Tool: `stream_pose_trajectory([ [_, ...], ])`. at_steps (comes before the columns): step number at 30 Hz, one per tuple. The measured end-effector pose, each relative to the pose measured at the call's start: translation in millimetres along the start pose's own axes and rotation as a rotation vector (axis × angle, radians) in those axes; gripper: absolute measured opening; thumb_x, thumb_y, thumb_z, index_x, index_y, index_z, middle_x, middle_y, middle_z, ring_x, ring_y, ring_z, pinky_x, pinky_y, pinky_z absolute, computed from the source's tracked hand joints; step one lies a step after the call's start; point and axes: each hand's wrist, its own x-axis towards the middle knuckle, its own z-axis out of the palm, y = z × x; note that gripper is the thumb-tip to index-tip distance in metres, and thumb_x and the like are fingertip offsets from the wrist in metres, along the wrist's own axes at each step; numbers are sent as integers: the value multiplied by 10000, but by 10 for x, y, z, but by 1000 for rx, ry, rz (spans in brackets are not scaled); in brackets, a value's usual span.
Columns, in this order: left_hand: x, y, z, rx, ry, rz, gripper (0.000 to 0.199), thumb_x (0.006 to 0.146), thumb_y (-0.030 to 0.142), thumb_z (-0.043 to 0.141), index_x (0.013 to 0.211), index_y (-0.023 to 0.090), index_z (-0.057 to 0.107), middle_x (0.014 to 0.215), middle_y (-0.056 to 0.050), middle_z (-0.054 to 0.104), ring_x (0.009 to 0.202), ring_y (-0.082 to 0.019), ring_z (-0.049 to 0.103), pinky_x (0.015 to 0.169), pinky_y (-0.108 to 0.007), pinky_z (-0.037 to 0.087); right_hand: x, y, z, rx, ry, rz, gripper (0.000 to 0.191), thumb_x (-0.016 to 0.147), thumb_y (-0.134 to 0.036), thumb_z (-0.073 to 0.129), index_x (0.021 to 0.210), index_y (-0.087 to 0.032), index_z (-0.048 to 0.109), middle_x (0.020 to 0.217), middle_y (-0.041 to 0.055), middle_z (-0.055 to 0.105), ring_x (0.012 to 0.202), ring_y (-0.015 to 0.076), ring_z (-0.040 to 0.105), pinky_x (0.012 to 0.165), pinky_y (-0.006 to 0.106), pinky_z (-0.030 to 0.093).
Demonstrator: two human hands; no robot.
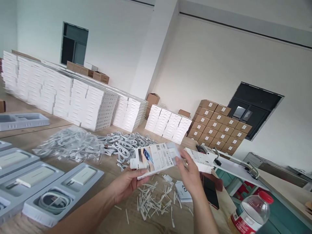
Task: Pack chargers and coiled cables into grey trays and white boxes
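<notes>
My left hand (129, 182) grips the left end of a white printed box sleeve (158, 161), thumb on its front and fingers beneath. A pale plastic tray (173, 150) sticks out of the sleeve's right end. My right hand (191, 172) has that end of the tray between thumb and fingers. Below the sleeve lie scattered white paper strips (152, 201) and a small stack of printed leaflets (182, 191). Behind my left hand is a heap of loose grey-white cables (126, 143). What else the sleeve contains is hidden.
Trays (84, 191) with white chargers and coiled cables stand at left, near bagged cables (70, 143). Stacked white boxes (95, 104) line the back. At right are more flat printed sleeves (200, 159), a phone (211, 191) and a red-capped bottle (252, 213).
</notes>
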Motion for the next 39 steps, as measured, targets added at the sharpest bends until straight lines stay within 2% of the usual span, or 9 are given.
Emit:
stream_pose_trajectory([
  [2, -1, -24, 19, -34, -8, 29, 576, 704, 77, 802, 1241, 183, 622, 1110, -105, 756, 1003, -250, 722, 813, -298, 618, -40, -70, 114, 150, -53, 25, 614, 877, -585, 518, 1376, -227, 507, 1370, 120, 565, 1276, 296, 491, 1070, 467, 382],
  [6, -48, -44, 67, -73, -36, 117, 578, 741, 89, 773, 1282, 196, 600, 1153, -94, 740, 1063, -229, 695, 905, -305, 578, -97, -153, 344, 298, 88, 81, 865, 775, -572, 691, 1497, -274, 319, 1554, 91, 336, 1391, 308, 349, 1110, 468, 353],
  [10, -85, -10, -10, -21, -315, 91, 546, 749, 247, 795, 1261, 202, 613, 1177, -95, 725, 1143, -271, 646, 959, -376, 534, -89, -142, 349, 688, -32, 214, 1004, 770, -537, 725, 1541, -304, 125, 1314, 109, 587, 1122, 281, 611, 905, 447, 535],
  [12, -84, 61, -83, 0, -490, 46, 568, 754, 466, 759, 1228, 181, 630, 1185, -125, 713, 1145, -322, 634, 914, -411, 539, -79, -128, 250, 793, -45, 235, 983, 768, -495, 745, 1533, -314, 155, 1177, 78, 660, 1033, 259, 652, 868, 426, 551],
  [14, -77, 163, -135, 35, -544, 47, 660, 764, 631, 660, 1232, 169, 612, 1189, -148, 700, 1120, -350, 639, 870, -432, 540, -79, -131, 144, 828, -75, 234, 942, 764, -444, 766, 1517, -325, 213, 1117, 53, 688, 1027, 241, 656, 880, 399, 539],
  [22, -144, 324, -4, 521, -120, 370, 602, 831, 432, 694, 1318, 286, 372, 960, -39, 701, 892, -265, 696, 746, -399, 558, -134, -232, 242, 809, -265, 193, 695, 764, -399, 782, 1350, -272, 431, 1038, 61, 725, 918, 232, 681, 778, 346, 535],
  [31, -128, 206, 21, 495, 1, 456, 426, 836, 449, 653, 1185, 227, 552, 849, -7, 644, 745, -195, 617, 629, -283, 477, -152, -152, 398, 689, -197, 195, 322, 789, -472, 729, 963, -204, 692, 785, 10, 683, 679, 155, 580, 632, 266, 457],
  [36, -160, 298, -16, 364, -98, 437, 263, 804, 358, 684, 1013, 219, 605, 800, 25, 597, 674, -140, 551, 597, -237, 420, -198, -211, 454, 703, -205, 216, 373, 811, -508, 688, 640, -190, 593, 574, -39, 549, 552, 118, 468, 531, 232, 368],
  [39, -196, 332, -27, 358, -178, 382, 226, 801, 337, 686, 980, 218, 616, 789, 26, 593, 668, -131, 536, 598, -229, 400, -200, -248, 455, 755, -172, 245, 291, 771, -486, 741, 770, -211, 644, 647, -38, 609, 581, 128, 517, 553, 234, 391],
])
